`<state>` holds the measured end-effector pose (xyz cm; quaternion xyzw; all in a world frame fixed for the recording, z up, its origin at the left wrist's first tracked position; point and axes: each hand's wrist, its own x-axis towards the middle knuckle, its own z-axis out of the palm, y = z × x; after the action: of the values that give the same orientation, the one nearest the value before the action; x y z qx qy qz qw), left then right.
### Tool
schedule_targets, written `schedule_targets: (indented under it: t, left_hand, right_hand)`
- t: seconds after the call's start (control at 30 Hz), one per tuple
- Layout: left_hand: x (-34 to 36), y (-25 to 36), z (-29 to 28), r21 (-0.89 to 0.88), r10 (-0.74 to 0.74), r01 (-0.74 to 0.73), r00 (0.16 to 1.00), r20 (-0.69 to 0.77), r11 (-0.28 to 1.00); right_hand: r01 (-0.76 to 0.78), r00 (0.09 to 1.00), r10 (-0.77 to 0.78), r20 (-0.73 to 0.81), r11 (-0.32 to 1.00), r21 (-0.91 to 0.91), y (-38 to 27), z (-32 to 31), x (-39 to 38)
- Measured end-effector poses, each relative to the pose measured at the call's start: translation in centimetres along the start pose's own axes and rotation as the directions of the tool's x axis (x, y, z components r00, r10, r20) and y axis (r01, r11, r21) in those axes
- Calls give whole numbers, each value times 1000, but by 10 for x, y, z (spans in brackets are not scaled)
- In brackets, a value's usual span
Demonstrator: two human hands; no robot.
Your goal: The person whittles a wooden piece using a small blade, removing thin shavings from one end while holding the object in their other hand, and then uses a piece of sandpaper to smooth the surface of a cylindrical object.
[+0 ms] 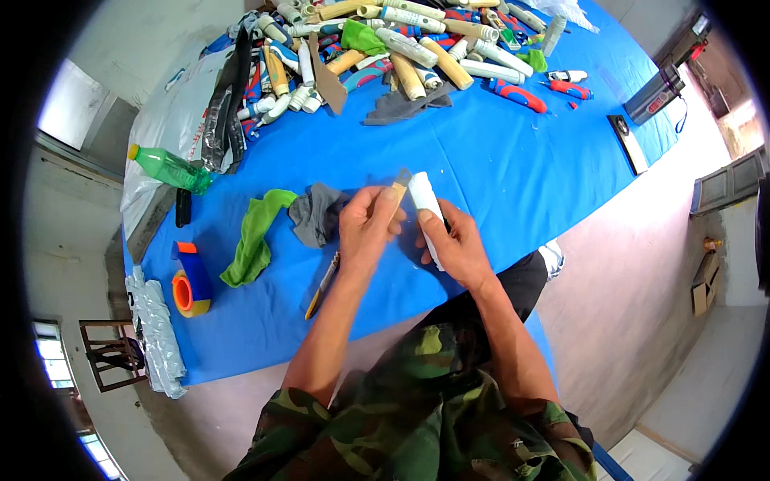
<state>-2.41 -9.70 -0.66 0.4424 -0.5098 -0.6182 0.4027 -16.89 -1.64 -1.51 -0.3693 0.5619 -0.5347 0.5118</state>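
Close together above the blue cloth, my two hands each hold something. My left hand [366, 224] is closed on a small tan flat piece [398, 192] with a greyish, blurred tip; its exact kind does not show. In my right hand [459, 242] is a white tube [423, 195], gripped between thumb and fingers and tilted, its upper end near the tan piece. Left of my left hand lie a crumpled grey cloth [316, 215] and a green cloth [257, 240]. A slim tool with a yellowish end [322, 285] rests beside my left forearm.
A heap of beige, white and red-blue tubes and handles [409, 48] covers the table's far side. At left are a green bottle [170, 168] and a blue-orange tape dispenser [191, 280]. A dark flask [654, 94] and a black-and-white bar [627, 144] stand and lie at right.
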Motion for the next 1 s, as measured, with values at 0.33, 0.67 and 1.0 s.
schedule_targets:
  t: [0.33, 0.67, 1.0]
  left_hand:
    - [2, -12, 4, 45, -9, 11, 999, -42, 999]
    - [2, -15, 6, 107, 61, -55, 997, -51, 993]
    - [3, -19, 0, 159, 85, -86, 996, 12, 984]
  right_hand:
    - [-2, 999, 1, -47, 1000, -30, -1, 6, -2]
    - [-8, 998, 6, -67, 999, -37, 0, 7, -2]
    - [27, 999, -29, -40, 998, -50, 5, 4, -3]
